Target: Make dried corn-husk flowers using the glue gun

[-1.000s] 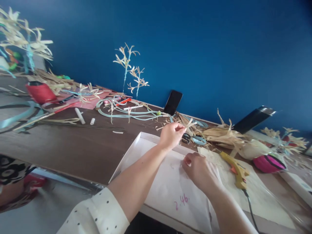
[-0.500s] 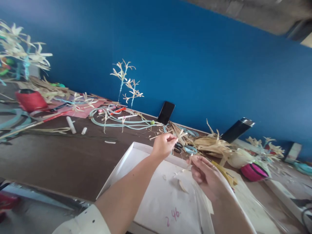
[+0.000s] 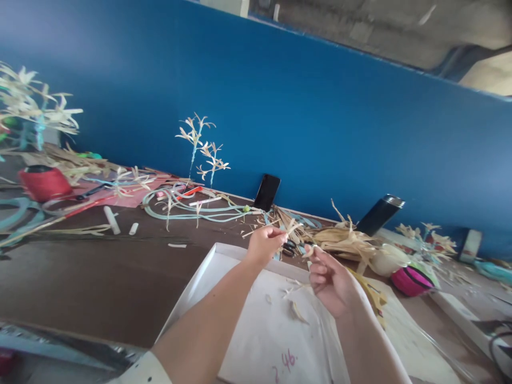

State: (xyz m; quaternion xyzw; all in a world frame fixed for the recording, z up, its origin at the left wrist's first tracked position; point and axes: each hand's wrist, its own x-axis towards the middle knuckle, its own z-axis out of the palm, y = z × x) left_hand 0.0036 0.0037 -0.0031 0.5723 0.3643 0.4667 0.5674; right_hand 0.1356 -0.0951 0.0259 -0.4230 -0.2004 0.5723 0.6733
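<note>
Above the far edge of a shallow white box, my left hand pinches a small pale straw flower between thumb and fingertips. Just to its right, my right hand is closed on a thin, pale strip of dried husk. A gap separates the two hands. Inside the box lie a curled husk scrap and several thin white slivers. Purple numbers are written on the box's bottom.
Behind my hands lie scissors and a heap of dried husks. A phone and a dark bottle lean by the blue wall. Pale blue tubing, finished straw flowers and a red roll are leftward; a pink pouch is right.
My right hand has risen slightly with its husk strip, which now shows nearer the left hand's level. The left hand keeps its pinch. The whole view has shifted a little.
</note>
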